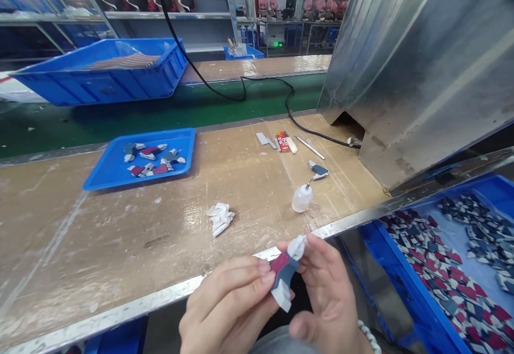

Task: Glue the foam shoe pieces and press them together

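- Shoe-upper piece (283,275) in white, dark red and grey-blue is held in air, just above tabletop (120,241) edge, between left hand (227,311) and right hand (329,295)
- Fingers (263,279) of both hands are clamped on it from two sides, seemingly to keep it steady and turned toward the eyes
- Blue crate (413,290) full of similar pieces sits at right, probably there for easy reach
- Crumpled white cloth (220,218) and small plastic bottle (302,197) with metal nozzle lie on tabletop near hands
- Blue tray (96,185) keeps some pieces apart from crate
- Red-and-white box (282,141) has printing, too small to read
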Available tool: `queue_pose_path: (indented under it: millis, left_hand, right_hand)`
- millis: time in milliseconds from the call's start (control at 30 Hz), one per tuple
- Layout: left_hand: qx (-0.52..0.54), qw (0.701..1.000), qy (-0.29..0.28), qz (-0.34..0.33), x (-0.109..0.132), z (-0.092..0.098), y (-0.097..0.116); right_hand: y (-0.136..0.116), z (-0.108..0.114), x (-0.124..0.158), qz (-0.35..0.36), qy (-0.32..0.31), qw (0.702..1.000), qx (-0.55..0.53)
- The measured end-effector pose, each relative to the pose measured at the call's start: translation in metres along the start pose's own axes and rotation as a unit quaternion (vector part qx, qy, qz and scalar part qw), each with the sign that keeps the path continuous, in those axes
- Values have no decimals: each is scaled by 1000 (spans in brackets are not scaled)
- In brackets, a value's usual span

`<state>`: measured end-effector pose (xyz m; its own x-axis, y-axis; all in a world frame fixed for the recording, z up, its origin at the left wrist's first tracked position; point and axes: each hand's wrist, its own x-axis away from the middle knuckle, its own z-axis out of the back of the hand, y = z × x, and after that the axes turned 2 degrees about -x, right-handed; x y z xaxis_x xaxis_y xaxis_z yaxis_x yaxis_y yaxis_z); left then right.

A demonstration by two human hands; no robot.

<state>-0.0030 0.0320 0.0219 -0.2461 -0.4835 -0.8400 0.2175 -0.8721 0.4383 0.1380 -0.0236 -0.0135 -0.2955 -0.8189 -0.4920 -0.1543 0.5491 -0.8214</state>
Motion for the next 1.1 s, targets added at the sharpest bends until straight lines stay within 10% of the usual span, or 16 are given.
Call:
queue_pose_path:
  millis: [300, 700, 1100]
  left_hand:
    - [4, 999, 18, -44, 3, -9, 1]
    - [77, 974, -208, 38, 10, 9, -21]
    - [-7, 971, -223, 82, 14, 15, -9]
  right_hand:
    - [-13, 2, 1, 51, 13, 991, 121]
    - [-20, 16, -17, -6, -107, 988, 111]
    - [-11, 23, 0, -161, -114, 980, -13]
